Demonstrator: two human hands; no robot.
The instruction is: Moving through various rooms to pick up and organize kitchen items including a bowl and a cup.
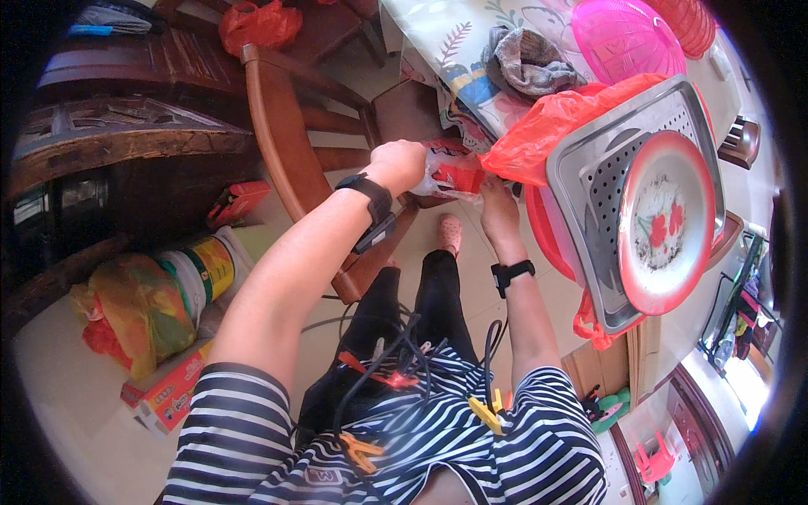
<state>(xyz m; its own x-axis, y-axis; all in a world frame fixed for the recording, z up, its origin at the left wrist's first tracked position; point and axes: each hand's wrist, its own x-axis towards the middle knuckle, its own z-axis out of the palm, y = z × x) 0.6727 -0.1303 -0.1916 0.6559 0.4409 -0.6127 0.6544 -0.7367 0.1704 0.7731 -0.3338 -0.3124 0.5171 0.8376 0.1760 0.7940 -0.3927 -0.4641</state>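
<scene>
My left hand (pixel 399 165) is closed in a fist around the left end of a clear plastic bag (pixel 426 175) with red packaging (pixel 459 177) inside. At the bag's right edge, my right hand (pixel 500 211) grips it, its fingertips partly hidden. The bag hangs between both hands, beside the table edge and above a wooden chair. Just above my right hand, a red plastic bag (pixel 536 136) drapes from under a metal tray (pixel 558 189). On that tray lie a perforated metal tray (pixel 596 189) and a red-rimmed enamel plate (pixel 669 278) with a flower pattern and dark stains.
The wooden chair (pixel 271 120) stands close to my left forearm. A grey cloth (pixel 533 60) and a pink plastic basket (pixel 625 38) rest on the patterned tablecloth (pixel 435 38). Bagged goods (pixel 139 309) and a red box (pixel 173 394) lie on the floor at left. Cables (pixel 372 372) hang across my front.
</scene>
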